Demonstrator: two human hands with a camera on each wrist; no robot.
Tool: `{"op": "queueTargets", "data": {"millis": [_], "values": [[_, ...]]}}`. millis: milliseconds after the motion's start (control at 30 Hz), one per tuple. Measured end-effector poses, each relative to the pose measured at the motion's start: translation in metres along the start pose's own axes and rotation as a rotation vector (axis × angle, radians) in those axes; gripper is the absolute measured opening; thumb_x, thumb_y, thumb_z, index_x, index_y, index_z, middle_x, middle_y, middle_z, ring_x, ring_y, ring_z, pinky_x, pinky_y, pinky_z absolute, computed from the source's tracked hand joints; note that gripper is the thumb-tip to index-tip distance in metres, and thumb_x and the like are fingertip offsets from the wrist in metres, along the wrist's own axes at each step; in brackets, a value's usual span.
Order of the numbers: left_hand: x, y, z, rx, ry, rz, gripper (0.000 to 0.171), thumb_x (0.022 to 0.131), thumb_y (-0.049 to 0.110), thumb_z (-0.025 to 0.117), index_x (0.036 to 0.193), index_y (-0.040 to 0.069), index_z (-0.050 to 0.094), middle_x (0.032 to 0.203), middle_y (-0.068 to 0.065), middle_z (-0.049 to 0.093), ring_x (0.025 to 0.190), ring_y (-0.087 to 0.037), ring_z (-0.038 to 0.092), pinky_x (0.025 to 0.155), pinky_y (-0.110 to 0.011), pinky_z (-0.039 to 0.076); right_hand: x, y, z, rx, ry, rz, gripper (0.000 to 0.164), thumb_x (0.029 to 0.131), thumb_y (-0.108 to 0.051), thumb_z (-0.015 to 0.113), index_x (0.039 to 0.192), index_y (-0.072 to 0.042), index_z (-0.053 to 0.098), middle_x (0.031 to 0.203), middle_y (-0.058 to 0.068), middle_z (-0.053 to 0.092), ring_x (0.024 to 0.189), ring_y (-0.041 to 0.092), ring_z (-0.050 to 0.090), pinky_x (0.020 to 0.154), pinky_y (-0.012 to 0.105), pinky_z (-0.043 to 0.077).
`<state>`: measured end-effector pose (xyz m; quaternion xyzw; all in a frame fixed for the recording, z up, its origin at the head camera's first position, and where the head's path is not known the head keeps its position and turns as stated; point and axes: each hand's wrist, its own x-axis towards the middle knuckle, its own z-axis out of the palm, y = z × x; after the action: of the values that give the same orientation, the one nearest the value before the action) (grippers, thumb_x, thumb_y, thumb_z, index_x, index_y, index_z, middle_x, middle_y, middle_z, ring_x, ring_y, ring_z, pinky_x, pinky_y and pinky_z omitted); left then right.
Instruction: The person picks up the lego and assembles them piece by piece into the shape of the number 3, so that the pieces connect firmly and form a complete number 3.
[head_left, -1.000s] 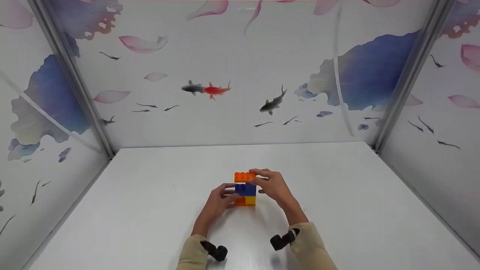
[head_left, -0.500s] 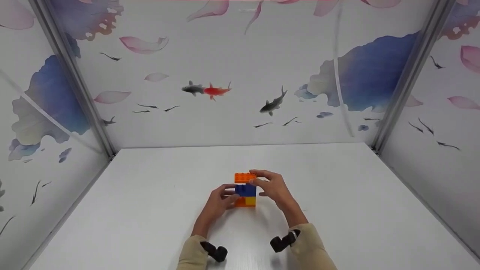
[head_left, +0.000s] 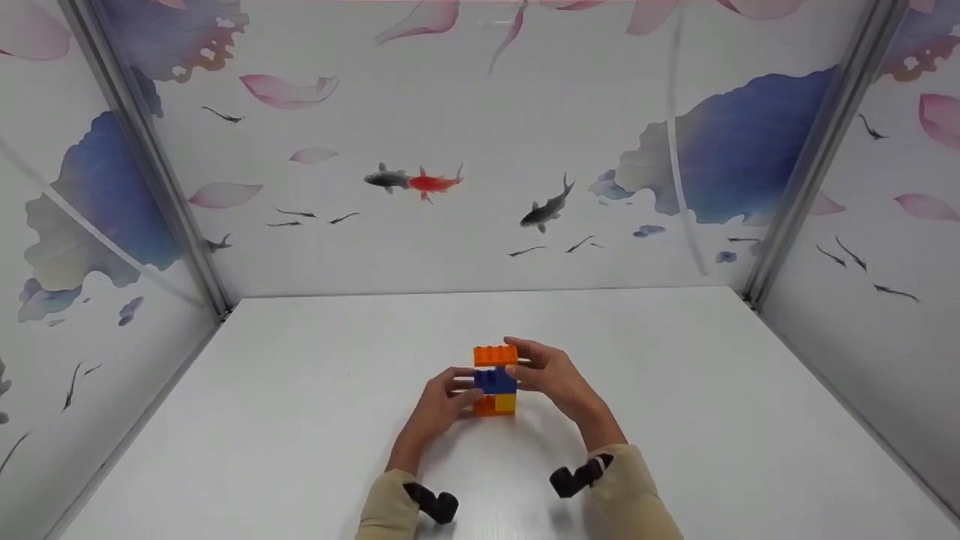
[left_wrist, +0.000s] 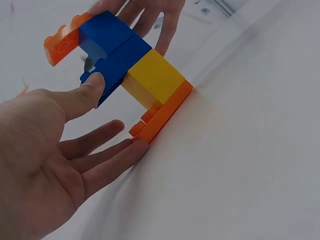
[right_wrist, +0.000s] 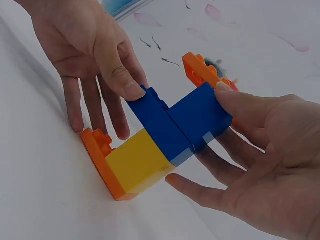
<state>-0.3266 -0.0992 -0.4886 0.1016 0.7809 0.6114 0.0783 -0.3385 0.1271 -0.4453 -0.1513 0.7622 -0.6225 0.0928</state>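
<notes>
A small tower of toy building bricks stands on the white table. An orange plate brick (right_wrist: 102, 162) forms its base, with a yellow brick (right_wrist: 137, 162) on the base's right part. Above lies a long blue brick (right_wrist: 159, 125), then a shorter blue brick (right_wrist: 197, 112), topped by another orange plate brick (head_left: 495, 355). My left hand (head_left: 439, 405) pinches the long blue brick's left end, thumb in front; its lower fingers reach the base plate. My right hand (head_left: 559, 382) holds the shorter blue brick near the top plate, thumb in front, other fingers partly hidden behind.
The white table (head_left: 300, 375) runs back to a patterned wall (head_left: 480, 247) with painted fish and petals. Side panels rise at left and right. Black wrist cameras (head_left: 431, 502) are worn over beige sleeves (head_left: 634, 491).
The brick tower has shifted slightly right. My right hand has moved a little right, and its thumb now sits lower, on the blue brick, uncovering the top orange plate brick's right end.
</notes>
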Motion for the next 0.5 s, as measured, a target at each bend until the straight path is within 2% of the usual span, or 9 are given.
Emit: {"op": "queueTargets", "data": {"millis": [133,300,500], "values": [[-0.001,0.008,0.004,0.026,-0.011,0.007,0.052,0.097,0.037,0.064,0.140,0.010,0.052,0.140,-0.018,0.058,0.122,-0.031,0.063,0.101,-0.043,0.055,0.000,0.002,-0.006,0.027,0.021,0.018,0.060,0.095,-0.023,0.069,0.150,-0.020,0.046,0.152,0.013,0.049,0.129,0.032,0.060,0.104,0.042,0.053],[-0.001,0.013,0.011,0.023,-0.032,0.007,0.055,0.097,0.039,0.062,0.140,0.007,0.050,0.140,-0.020,0.057,0.119,-0.031,0.065,0.099,-0.043,0.057,-0.001,0.005,-0.014,0.060,0.049,0.049,0.060,0.094,-0.022,0.070,0.149,-0.017,0.046,0.151,0.016,0.050,0.126,0.034,0.062,0.101,0.044,0.055],[-0.001,0.012,0.020,-0.013,-0.002,-0.013,0.059,0.096,0.042,0.063,0.140,0.004,0.052,0.135,-0.020,0.061,0.110,-0.028,0.070,0.095,-0.039,0.059,-0.003,0.008,-0.019,0.057,0.074,0.072,0.061,0.092,-0.022,0.073,0.146,-0.013,0.047,0.149,0.016,0.052,0.125,0.033,0.062,0.100,0.043,0.056]]}}
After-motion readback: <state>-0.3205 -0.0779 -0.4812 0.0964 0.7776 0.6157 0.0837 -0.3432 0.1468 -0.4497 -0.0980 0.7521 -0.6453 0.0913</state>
